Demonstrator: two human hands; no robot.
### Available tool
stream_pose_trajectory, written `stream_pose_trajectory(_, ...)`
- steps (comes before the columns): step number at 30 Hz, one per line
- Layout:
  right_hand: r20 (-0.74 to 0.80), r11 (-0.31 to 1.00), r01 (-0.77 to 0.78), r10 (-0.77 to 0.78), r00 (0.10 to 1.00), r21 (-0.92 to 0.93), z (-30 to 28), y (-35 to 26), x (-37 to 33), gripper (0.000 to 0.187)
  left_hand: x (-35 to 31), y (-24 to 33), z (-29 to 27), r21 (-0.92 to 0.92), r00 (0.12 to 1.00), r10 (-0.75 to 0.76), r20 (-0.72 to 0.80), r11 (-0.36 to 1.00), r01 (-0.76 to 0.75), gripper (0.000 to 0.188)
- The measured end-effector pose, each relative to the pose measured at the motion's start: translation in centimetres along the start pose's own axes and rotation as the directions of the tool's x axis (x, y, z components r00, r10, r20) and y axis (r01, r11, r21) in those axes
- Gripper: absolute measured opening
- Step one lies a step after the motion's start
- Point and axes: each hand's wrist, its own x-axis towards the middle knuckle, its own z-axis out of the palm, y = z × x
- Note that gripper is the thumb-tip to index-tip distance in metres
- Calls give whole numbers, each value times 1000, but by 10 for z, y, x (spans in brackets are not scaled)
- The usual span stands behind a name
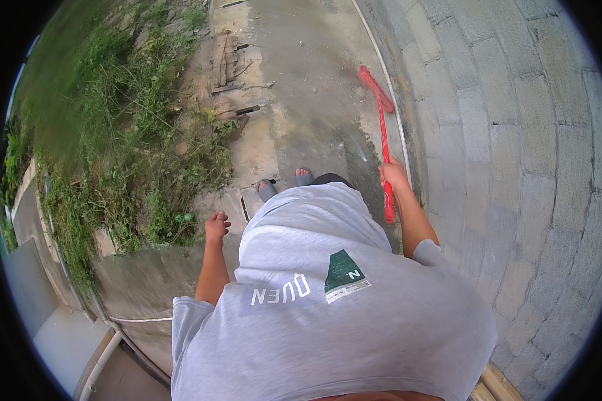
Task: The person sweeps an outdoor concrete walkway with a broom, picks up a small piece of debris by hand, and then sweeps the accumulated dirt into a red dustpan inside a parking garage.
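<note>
My right hand (393, 174) is closed round the patterned red handle of a red broom (383, 136). The handle's end sticks out behind my fist, and the broad red head (376, 89) lies ahead by the foot of the wall; its bristles cannot be made out. On the other side my left hand (217, 227) hangs in the air beside my body. Its fingers are loosely curled and a little apart, with nothing seen in them. Both arms are bent and held away from my grey shirt (354, 327).
A grey block wall (502, 160) rises close on my right, with a pale pipe (389, 83) along its foot. Green weeds (140, 140) cover the left. Broken wood pieces (226, 63) lie by the concrete path (301, 87). My sandalled feet (303, 176) stand on it.
</note>
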Motion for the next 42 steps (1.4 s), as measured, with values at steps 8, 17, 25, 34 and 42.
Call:
stream_pose_trajectory(8, 410, 867, -394, 254, 876, 304, 42, -12, 0, 21, -6, -85, -36, 40, 984, -174, 20, 984, 174, 27)
stream_pose_trajectory(17, 42, 982, 88, -82, 996, -169, 82, -7, 43, 31, -56, -71, -31, 229, 993, -115, 0, 967, 112, 31)
stream_pose_trajectory(25, 519, 950, -297, 205, 830, 100, 121, -22, 35, 34, -43, -57, -19, -31, 995, -73, -67, 997, 71, 29)
stream_pose_trajectory(34, 262, 961, 118, -50, 964, -249, 178, -45, 24, 42, -45, -80, -16, -66, 994, -95, -45, 994, 92, 26)
stream_pose_trajectory(42, 512, 962, -126, 238, 826, -243, 243, -17, 35, 25, -60, -107, -26, -30, 984, -148, -94, 989, 146, 27)
